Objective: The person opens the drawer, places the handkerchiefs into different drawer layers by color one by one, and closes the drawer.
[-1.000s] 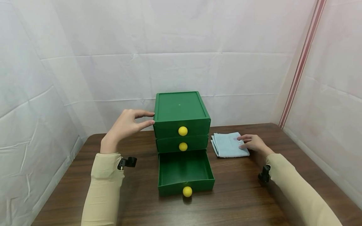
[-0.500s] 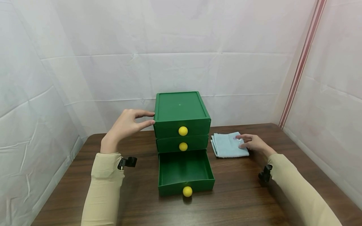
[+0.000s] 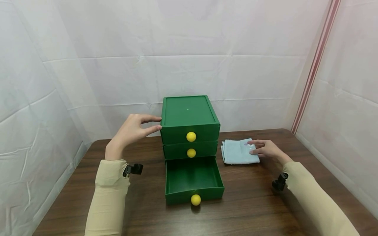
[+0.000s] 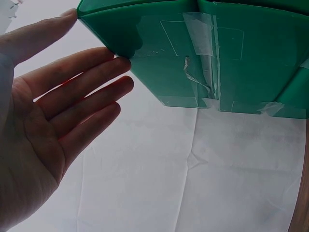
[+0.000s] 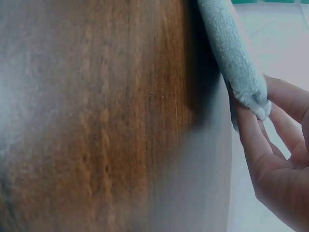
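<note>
A person sits at a dark wooden counter [image 3: 251, 196] inside a white fabric enclosure. In the middle stands a green chest [image 3: 189, 116] of three drawers, each with a yellow knob. The bottom drawer [image 3: 193, 178] is pulled fully out toward the person and shows nothing inside; the two drawers above it are closed.

The left hand [image 3: 131, 131] is held against the top left corner of the chest, fingers straight and loose, fingertips [image 4: 118, 65] touching the green wall. It steadies the chest and grips nothing.

A folded light blue cloth [image 3: 237, 151] lies flat on the counter just to the right of the chest. The right hand [image 3: 265, 148] rests at the cloth's right edge, fingers on top. In the right wrist view the thumb and fingers [image 5: 251, 125] close on the cloth's edge in a pinch, with the cloth not yet lifted off the wood.

As a judgement of progress: opening the drawer looks done, and the cloth is being taken hold of. Lifting it, carrying it over to the open drawer, laying it inside and pushing the drawer shut all appear to be left.
</note>
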